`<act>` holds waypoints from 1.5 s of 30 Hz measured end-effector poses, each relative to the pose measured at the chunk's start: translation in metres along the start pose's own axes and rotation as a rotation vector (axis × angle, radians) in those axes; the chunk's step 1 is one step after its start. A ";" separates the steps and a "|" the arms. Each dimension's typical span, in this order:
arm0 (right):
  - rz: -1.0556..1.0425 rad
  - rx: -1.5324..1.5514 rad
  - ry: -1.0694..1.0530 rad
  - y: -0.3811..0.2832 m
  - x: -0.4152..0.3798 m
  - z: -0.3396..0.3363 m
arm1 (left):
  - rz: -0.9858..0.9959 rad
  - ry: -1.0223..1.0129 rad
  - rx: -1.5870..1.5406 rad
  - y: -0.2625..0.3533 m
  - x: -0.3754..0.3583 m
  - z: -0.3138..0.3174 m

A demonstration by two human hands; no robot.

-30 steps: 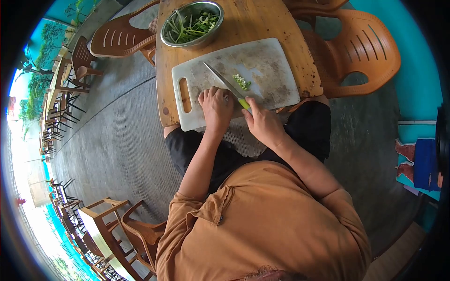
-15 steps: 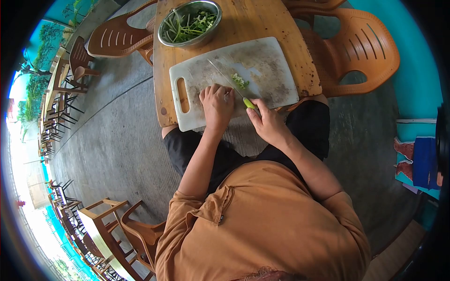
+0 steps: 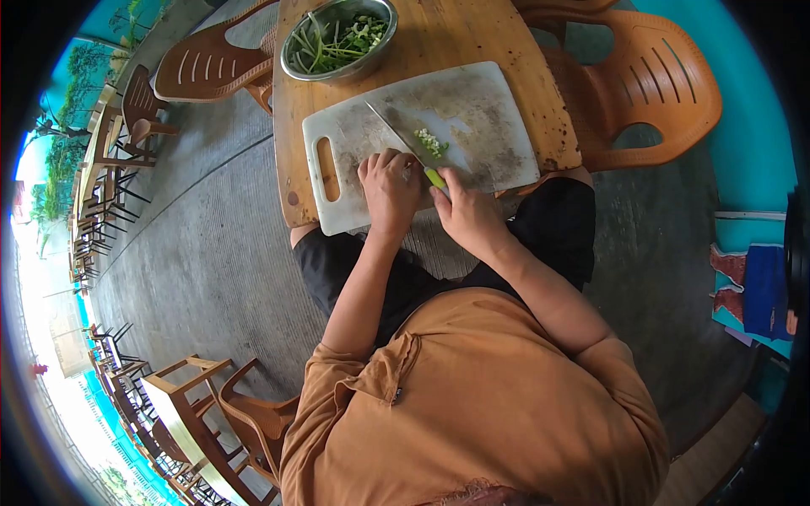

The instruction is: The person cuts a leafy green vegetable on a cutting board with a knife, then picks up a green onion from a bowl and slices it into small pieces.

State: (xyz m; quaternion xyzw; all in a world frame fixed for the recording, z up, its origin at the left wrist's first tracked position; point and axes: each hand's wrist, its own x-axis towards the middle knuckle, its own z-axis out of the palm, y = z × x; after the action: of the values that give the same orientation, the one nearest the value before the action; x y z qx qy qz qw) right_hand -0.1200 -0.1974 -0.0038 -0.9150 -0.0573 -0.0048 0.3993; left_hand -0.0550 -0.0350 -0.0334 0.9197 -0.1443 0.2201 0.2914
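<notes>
My right hand (image 3: pixel 469 214) grips a knife (image 3: pixel 393 131) by its lime-green handle. The blade points up and left across a worn white cutting board (image 3: pixel 494 110), close to the fingertips of my left hand (image 3: pixel 391 187). Those left fingers are curled down on the board, and whatever they hold is hidden beneath them. Just right of the blade lies a small heap of chopped green-and-white pieces (image 3: pixel 431 143). Beyond the board's far left part stands a metal bowl (image 3: pixel 337 78) of cut green vegetables (image 3: pixel 331 44).
The board lies on a wooden table (image 3: pixel 451 32), its near edge at my lap. An orange-brown plastic chair (image 3: pixel 666 93) stands right of the table, and a brown chair (image 3: pixel 207 63) stands left. More tables and chairs line the far left. A teal wall (image 3: pixel 742 126) rises at the right.
My right hand and the knife have shifted a little left and up, bringing the handle closer to my left hand. More of the chopped heap shows. My left hand has hardly moved.
</notes>
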 end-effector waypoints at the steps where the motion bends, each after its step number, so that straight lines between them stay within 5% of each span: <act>1: 0.000 0.002 0.004 0.000 -0.001 0.000 | -0.003 0.000 0.001 0.000 -0.001 0.001; 15: 0.011 -0.116 0.011 -0.007 -0.008 -0.001 | -0.028 0.021 0.015 -0.001 -0.004 0.000; 23: -0.073 -0.024 0.089 0.015 -0.026 -0.002 | -0.042 -0.028 0.041 0.000 0.001 -0.005; 34: 0.091 0.320 0.003 0.021 0.004 -0.008 | -0.014 -0.057 0.019 -0.009 0.000 -0.002; 45: 0.038 0.266 0.038 0.019 -0.009 -0.013 | 0.046 -0.093 -0.056 -0.007 0.005 0.001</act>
State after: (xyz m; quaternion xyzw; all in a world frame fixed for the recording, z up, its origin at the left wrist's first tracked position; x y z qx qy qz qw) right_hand -0.1260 -0.2207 -0.0088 -0.8546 -0.0327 -0.0071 0.5183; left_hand -0.0480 -0.0305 -0.0348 0.9168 -0.1848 0.1795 0.3050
